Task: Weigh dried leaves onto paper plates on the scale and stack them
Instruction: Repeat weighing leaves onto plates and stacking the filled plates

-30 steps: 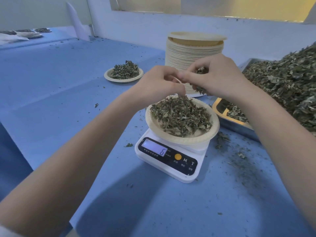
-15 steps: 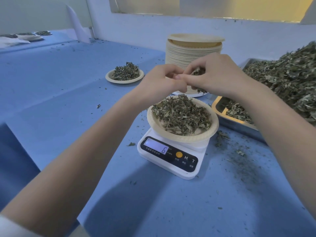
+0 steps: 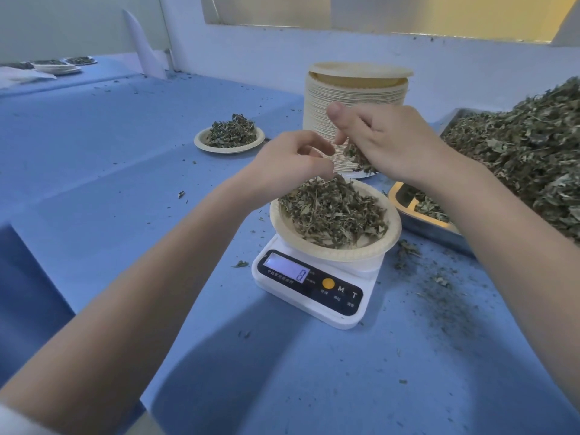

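1. Nearest me stood the white scale [image 3: 317, 284] on the blue table [image 3: 125, 183], its lit display showing a single digit that looked like an 8.
2. On the scale sat a paper plate [image 3: 337, 249] heaped with dried leaves [image 3: 332, 211]; crumbs of leaf lay scattered on the blue cover to its right.
3. My left hand [image 3: 288, 164] hovered just above the far-left edge of that heap, fingers curled inward with the tips close together over the leaves. Whether it pinched any leaf I could not tell.
4. My right hand [image 3: 392, 142] was a little higher and to the right, thumb raised, its fingers curled round a small clump of leaves [image 3: 357, 157] that hung below them, above the plate's far rim.
5. To the right lay a metal tray [image 3: 423, 226] with a few leaves in it, and past it a large pile of loose dried leaves [image 3: 527, 152].
6. Behind my hands rose a tall stack of empty paper plates [image 3: 354, 89].
7. Farther left on the table rested a filled plate [image 3: 228, 141], well apart from the scale.
8. At the far left edge lay more filled plates [image 3: 59, 66], small and hard to make out.
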A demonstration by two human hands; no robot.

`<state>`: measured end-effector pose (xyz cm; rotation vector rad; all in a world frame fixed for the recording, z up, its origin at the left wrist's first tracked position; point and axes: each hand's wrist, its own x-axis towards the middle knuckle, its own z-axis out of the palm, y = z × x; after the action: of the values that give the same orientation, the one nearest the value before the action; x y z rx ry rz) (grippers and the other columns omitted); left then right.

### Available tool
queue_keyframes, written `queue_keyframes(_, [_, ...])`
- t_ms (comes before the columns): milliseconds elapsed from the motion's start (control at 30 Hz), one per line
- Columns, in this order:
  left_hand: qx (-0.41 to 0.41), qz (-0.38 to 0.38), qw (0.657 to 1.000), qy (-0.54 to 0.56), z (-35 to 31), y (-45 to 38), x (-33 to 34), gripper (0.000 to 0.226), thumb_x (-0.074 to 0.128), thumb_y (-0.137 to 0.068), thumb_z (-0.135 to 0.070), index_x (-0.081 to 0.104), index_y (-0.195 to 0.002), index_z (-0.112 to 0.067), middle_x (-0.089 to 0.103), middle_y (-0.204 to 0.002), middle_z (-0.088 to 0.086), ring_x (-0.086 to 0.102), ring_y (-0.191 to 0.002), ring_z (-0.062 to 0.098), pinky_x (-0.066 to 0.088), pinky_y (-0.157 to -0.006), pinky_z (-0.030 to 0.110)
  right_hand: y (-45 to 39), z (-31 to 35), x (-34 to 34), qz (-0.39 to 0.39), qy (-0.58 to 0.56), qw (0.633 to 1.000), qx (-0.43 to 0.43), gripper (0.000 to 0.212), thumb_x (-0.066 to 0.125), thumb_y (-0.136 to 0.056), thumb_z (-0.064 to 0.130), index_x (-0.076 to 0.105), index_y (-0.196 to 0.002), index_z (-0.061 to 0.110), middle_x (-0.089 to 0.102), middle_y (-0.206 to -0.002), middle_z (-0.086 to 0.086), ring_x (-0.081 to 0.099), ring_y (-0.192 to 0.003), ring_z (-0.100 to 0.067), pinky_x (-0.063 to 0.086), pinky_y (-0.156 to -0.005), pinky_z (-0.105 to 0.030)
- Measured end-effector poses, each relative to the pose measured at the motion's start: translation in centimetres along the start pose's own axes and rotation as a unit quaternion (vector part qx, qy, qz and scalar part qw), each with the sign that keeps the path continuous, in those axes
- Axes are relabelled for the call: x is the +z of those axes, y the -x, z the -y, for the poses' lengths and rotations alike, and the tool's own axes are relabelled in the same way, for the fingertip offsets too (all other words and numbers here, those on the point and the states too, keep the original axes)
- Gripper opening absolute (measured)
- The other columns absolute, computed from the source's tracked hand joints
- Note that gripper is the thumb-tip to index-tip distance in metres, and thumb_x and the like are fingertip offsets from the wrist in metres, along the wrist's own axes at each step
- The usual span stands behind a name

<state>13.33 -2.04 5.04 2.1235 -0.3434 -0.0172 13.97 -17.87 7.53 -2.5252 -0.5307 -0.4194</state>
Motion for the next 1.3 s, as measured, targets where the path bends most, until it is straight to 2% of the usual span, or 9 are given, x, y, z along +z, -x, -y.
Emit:
queue_keyframes(133, [0.001,0.002,1.0,0.003,-0.1,0.2,0.1,0.032,0.067,-0.071,-0.023,0.064,-0.103,-0.026,0.055,-0.075,-0.017,0.05,-0.058,-0.005,0.035,-0.058,0.02,0.0,-0.2,0.0,-0.01,-0.029,0.999,0.009,0.031,0.048,-0.095,0.043,0.065,-0.091,0.017,0.055,-0.067,0.016,0.048,-0.06,0.005,0.034,-0.053,-0.003])
queue_keyframes(233, [0.002,0.001,1.0,0.01,-0.2,0.3,0.2,0.03,0.067,-0.065,-0.027,0.063,-0.095,-0.029,0.056,-0.073,-0.017,0.048,-0.052,-0.005,0.036,-0.059,0.021,0.2,-0.4,-0.4,0.035,-0.063,0.997,0.015,0.007,0.063,-0.085,0.026,0.065,-0.091,0.025,0.06,-0.087,0.014,0.053,-0.059,0.004,0.039,-0.049,-0.004])
queue_keyframes(333, [-0.001,0.0,1.0,0.012,-0.3,0.4,0.1,0.032,0.064,-0.06,-0.032,0.063,-0.092,-0.03,0.056,-0.076,-0.016,0.047,-0.052,-0.004,0.036,-0.058,0.02,0.5,-0.4,-0.7,0.066,-0.111,0.991,0.016,0.012,0.071,-0.081,0.017,0.068,-0.093,0.019,0.065,-0.094,0.005,0.056,-0.046,0.005,0.046,-0.047,-0.01])
queue_keyframes(600, [0.015,0.007,0.999,0.033,-0.6,0.6,0.3,0.041,0.064,-0.061,-0.035,0.063,-0.101,-0.028,0.063,-0.082,-0.012,0.051,-0.062,-0.001,0.036,-0.06,0.02,0.5,-0.5,-1.2,0.03,-0.161,0.987,0.0,0.008,0.074,-0.08,0.019,0.07,-0.087,0.021,0.069,-0.096,-0.009,0.062,-0.061,-0.006,0.052,-0.053,-0.014])
queue_keyframes(767, [0.033,-0.009,0.998,0.043,-1.8,-0.2,1.3,0.028,0.068,-0.079,-0.023,0.064,-0.107,-0.023,0.066,-0.1,-0.002,0.054,-0.071,0.001,0.039,-0.059,0.015,0.7,-3.0,-3.3,-0.013,-0.091,0.995,0.025,0.008,0.075,-0.079,0.025,0.068,-0.084,0.025,0.067,-0.097,0.001,0.059,-0.045,0.002,0.039,-0.046,-0.002])
queue_keyframes(1000, [0.09,0.026,0.993,-0.073,-6.3,-4.6,6.8,0.02,0.066,-0.079,-0.023,0.064,-0.098,-0.022,0.054,-0.08,-0.012,0.052,-0.081,0.009,0.039,-0.069,0.022,2.1,-8.0,-5.9,-0.025,0.023,0.997,0.074,0.015,0.074,-0.078,0.023,0.06,-0.074,0.028,0.063,-0.079,0.01,0.054,-0.04,0.004,0.035,-0.043,-0.002])
queue_keyframes(1067, [0.088,0.045,0.99,-0.102,-6.8,-5.7,8.3,0.017,0.065,-0.08,-0.023,0.065,-0.096,-0.021,0.055,-0.078,-0.012,0.052,-0.079,0.011,0.039,-0.066,0.024,2.6,-9.5,-6.2,-0.017,0.062,0.995,0.081,0.014,0.073,-0.077,0.025,0.06,-0.075,0.028,0.062,-0.079,0.007,0.055,-0.045,0.0,0.036,-0.046,-0.002])
queue_keyframes(1167, [0.087,0.09,0.98,-0.155,-6.9,-6.7,10.0,0.015,0.063,-0.083,-0.024,0.066,-0.097,-0.025,0.061,-0.095,-0.005,0.055,-0.093,0.014,0.042,-0.075,0.025,3.3,-11.4,-6.5,0.056,0.099,0.986,0.124,0.014,0.069,-0.079,0.04,0.063,-0.085,0.028,0.064,-0.082,0.006,0.057,-0.055,-0.002,0.04,-0.051,-0.009])
queue_keyframes(1300, [0.097,0.108,0.972,-0.182,-6.1,-6.5,10.0,0.02,0.06,-0.085,-0.02,0.067,-0.099,-0.032,0.061,-0.096,-0.007,0.053,-0.088,0.01,0.038,-0.066,0.013,4.3,-12.5,-6.1,0.139,0.159,0.967,0.144,0.04,0.045,-0.09,0.057,0.065,-0.112,0.03,0.066,-0.098,0.005,0.058,-0.078,-0.012,0.044,-0.078,-0.028])
